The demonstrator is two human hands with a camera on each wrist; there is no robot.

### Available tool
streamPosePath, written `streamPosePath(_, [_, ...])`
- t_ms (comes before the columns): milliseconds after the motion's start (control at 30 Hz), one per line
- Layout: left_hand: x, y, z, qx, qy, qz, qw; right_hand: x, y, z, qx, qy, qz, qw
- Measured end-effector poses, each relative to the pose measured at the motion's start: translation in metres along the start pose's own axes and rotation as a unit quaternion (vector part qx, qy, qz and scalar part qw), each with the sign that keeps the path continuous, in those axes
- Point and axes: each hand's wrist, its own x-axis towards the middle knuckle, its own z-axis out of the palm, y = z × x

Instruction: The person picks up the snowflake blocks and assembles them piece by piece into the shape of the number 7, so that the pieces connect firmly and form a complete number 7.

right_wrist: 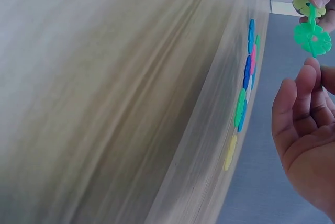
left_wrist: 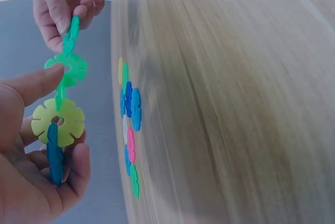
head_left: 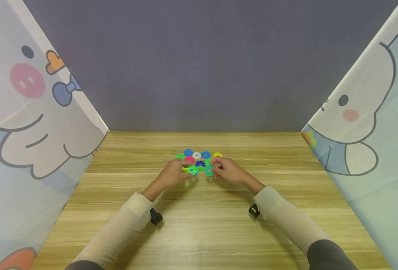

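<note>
Both hands meet at the middle of the wooden table point(head_left: 199, 228) and hold a short chain of slotted snowflake discs point(head_left: 196, 170) just above it. My left hand point(head_left: 181, 171) point(left_wrist: 63, 130) grips the yellow-green disc point(left_wrist: 58, 120) with a blue disc point(left_wrist: 54, 153) slotted into it; one finger touches the green disc point(left_wrist: 73, 67) point(right_wrist: 312, 36). My right hand point(head_left: 216, 169) point(right_wrist: 306, 93) pinches the green end piece point(left_wrist: 72, 31) of the chain between thumb and fingers. Loose discs point(head_left: 197, 155) in blue, white, yellow, pink and green lie flat on the table just beyond the hands.
Cartoon-print curtains point(head_left: 33, 123) point(head_left: 371, 123) close in the table on the left and right, and a grey wall point(head_left: 199, 67) stands behind it. Bare wood stretches between the hands and the near edge.
</note>
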Motion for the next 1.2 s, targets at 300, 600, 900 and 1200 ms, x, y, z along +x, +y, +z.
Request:
streamPosePath(300, [-0.001, 0.002, -0.001, -0.006, -0.013, 0.012, 0.9998, 0.000, -0.001, 0.000, 0.068, -0.007, 0.028, 0.997])
streamPosePath(600, [-0.002, 0.004, 0.000, 0.003, -0.013, 0.038, 0.9992, 0.000, 0.007, 0.002, 0.147, -0.021, 0.069, 0.986])
streamPosePath(900, [-0.003, 0.008, 0.002, 0.034, 0.010, 0.078, 0.9964, -0.002, 0.003, 0.003, 0.202, -0.017, 0.080, 0.976])
streamPosePath(1200, [-0.003, 0.013, 0.005, 0.062, 0.019, 0.095, 0.9934, -0.003, -0.002, 0.003, 0.214, -0.021, 0.088, 0.973])
